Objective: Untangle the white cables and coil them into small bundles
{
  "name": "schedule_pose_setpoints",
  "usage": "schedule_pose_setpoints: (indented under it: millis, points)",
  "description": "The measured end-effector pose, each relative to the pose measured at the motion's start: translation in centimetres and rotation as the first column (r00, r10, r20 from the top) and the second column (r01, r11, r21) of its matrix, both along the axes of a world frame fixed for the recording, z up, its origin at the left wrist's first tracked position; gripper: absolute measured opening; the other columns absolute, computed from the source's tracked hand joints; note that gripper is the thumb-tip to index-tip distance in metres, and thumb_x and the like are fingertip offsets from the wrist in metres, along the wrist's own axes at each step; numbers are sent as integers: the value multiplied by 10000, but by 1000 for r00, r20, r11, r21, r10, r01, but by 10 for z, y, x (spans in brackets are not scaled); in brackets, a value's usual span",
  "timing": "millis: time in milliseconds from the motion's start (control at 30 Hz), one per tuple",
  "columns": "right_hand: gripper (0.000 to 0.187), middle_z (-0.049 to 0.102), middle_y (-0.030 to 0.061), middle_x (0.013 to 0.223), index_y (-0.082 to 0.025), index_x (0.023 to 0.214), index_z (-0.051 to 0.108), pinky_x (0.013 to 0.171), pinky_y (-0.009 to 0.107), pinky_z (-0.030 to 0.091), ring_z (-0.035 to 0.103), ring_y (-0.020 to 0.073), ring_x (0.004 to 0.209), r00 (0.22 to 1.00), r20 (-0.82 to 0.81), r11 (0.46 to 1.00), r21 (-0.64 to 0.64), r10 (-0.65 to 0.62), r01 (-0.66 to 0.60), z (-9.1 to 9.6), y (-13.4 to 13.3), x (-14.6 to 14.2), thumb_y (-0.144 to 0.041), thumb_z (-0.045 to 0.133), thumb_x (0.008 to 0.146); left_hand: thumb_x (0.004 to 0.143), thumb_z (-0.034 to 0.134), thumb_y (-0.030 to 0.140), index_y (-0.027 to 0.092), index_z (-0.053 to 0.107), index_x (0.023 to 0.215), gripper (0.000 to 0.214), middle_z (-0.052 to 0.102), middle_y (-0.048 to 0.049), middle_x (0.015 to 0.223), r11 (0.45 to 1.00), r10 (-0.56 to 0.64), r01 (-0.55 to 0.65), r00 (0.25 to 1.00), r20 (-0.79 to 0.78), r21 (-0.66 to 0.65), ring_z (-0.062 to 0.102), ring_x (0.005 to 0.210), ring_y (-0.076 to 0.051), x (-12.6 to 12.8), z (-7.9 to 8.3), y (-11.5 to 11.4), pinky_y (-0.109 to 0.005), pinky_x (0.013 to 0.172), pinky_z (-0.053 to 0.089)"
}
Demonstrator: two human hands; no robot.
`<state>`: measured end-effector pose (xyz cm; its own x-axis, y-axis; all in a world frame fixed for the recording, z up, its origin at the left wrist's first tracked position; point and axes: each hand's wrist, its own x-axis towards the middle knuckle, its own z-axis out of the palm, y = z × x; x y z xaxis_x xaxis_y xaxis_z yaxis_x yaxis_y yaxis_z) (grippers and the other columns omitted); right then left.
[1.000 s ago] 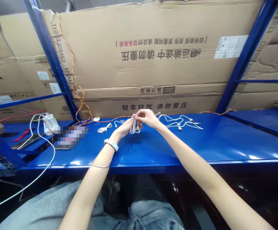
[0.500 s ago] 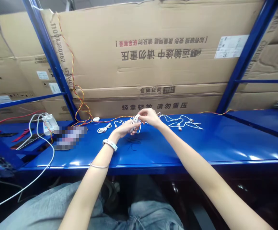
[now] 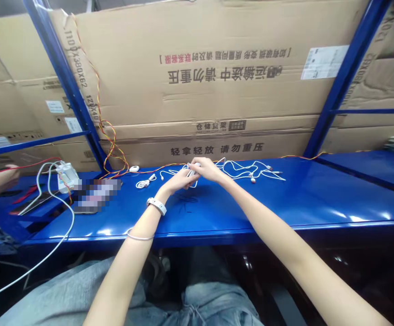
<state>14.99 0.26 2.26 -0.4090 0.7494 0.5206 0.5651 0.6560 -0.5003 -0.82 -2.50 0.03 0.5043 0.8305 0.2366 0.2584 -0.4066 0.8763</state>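
On my head feed, the left hand (image 3: 180, 180) wraps a bundled white cable (image 3: 193, 172) while the right hand (image 3: 206, 168) pinches in at its top, fingertips partly hidden, both meeting over the blue shelf (image 3: 319, 194) nearer the cardboard (image 3: 197, 108) than the front edge! Room's tighter on my left, where a coiled white cable (image 3: 145, 182) sits just beside the hand; loose white cables (image 3: 251, 174) sprawl behind the right wrist, and beyond them I've broad blue surface running rightward, its front lip passing under both forearms.
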Motion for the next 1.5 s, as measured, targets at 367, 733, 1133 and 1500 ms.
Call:
schedule_pose_setpoints:
  millis: [367,733,1133,1500]
  points:
    - [271,631,13,747,-176,994,572,647,258,409,558,145,667,964,-240,993,-49,-119,110,-6,6,4,-417,489,903,781,658,527,192,516,714,370,409,28,576,992,119,-108,975,189,-67,324,436,-60,-8,-5,16,-212,380,241]
    - [109,594,-31,665,-161,808,714,594,225,367,509,102,618,763,336,819,-393,552,-419,-20,0,-2,-218,693,717,881,580,363,192,389,729,298,337,85,554,932,353,-245,789,503,-268,230,395,-16,-29,3,26,-152,373,180]
    - [123,702,35,776,-138,769,707,660,234,441,615,147,720,844,321,882,-349,429,-316,0,4,15,-205,619,716,876,605,364,192,360,741,328,261,112,545,944,301,-184,817,492,-272,220,384,-6,-29,-2,26,-128,362,176]
    - [116,695,26,701,-134,726,708,630,227,434,617,143,673,957,169,969,-122,236,-217,16,-7,22,-198,617,694,904,528,323,208,343,748,267,244,105,560,945,311,-226,844,437,-237,205,395,-27,-27,-3,26,-152,386,169]
